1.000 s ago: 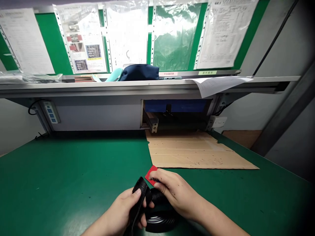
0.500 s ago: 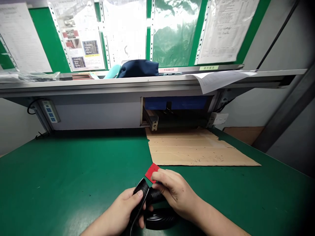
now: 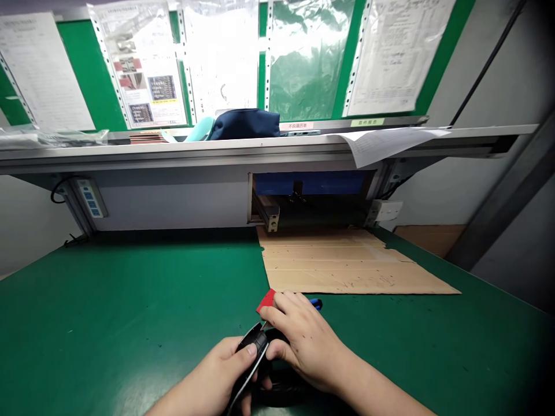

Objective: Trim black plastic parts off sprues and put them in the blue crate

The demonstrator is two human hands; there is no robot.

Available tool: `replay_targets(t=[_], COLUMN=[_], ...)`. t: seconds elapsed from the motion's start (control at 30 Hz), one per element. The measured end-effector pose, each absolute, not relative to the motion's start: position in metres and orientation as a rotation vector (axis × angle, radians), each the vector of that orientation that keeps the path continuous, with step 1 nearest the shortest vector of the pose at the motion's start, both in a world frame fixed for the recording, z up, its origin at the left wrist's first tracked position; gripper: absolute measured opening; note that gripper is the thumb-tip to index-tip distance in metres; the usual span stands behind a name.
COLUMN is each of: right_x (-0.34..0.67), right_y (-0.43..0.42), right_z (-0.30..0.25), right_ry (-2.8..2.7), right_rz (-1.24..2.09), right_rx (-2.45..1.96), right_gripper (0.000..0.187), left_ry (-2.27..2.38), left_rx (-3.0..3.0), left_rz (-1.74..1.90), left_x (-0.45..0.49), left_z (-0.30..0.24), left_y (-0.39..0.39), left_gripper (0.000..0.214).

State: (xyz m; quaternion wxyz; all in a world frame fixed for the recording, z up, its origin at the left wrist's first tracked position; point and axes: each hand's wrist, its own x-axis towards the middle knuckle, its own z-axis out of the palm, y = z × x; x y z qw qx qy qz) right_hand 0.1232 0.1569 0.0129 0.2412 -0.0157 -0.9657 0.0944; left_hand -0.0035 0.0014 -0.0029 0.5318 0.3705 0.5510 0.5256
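Head view: L hand (image 3: 208, 370) wrapped shut round black corded handpiece (image 3: 255, 344); R hand (image 3: 306, 344) pinches red plastic tab (image 3: 265, 301) against it, above green ESD mat (image 3: 130, 323). Risk: loose pinch drops tab; cord (image 3: 236, 400) could snag.

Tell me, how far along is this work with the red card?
Done: the black coil already lies on the green mat under the hands. In hand: the left hand holds the black handle, and the right hand pinches the red card beside it. Left: the card does not look fixed to the handle, though the hand hides the contact.
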Motion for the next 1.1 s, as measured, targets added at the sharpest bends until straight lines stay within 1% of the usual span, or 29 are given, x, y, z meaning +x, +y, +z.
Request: replay_targets(t=[0.17,0.4,0.7,0.93,1.0,1.1], right_x=[0.122,0.119,0.117,0.115,0.114,0.114], right_y=[0.157,0.155,0.156,0.158,0.159,0.161], right_z=[0.011,0.009,0.000,-0.004,-0.006,-0.008], right_ry=[-2.672,-2.679,-2.677,-2.712,-2.728,-2.758], right_rz=[0.205,0.130,0.073,0.033,0.007,-0.046], right_rx=[-0.092,-0.125,-0.084,-0.062,-0.062,-0.068], right_gripper=[0.076,0.081,0.076,0.072,0.068,0.055], left_ry=[1.378,1.366,1.411,1.462,1.460,1.469], left_rx=[0.892,0.924,1.065,1.113,1.135,1.151], left_rz=[1.193,1.168,1.134,1.090,1.085,1.090], left_x=[-0.005,-0.006,-0.010,-0.008,-0.008,-0.008], left_z=[0.005,0.006,0.008,0.011,0.010,0.008], left_y=[-0.003,-0.004,-0.006,-0.006,-0.006,-0.005], left_gripper=[0.047,0.048,0.053,0.050,0.048,0.048])
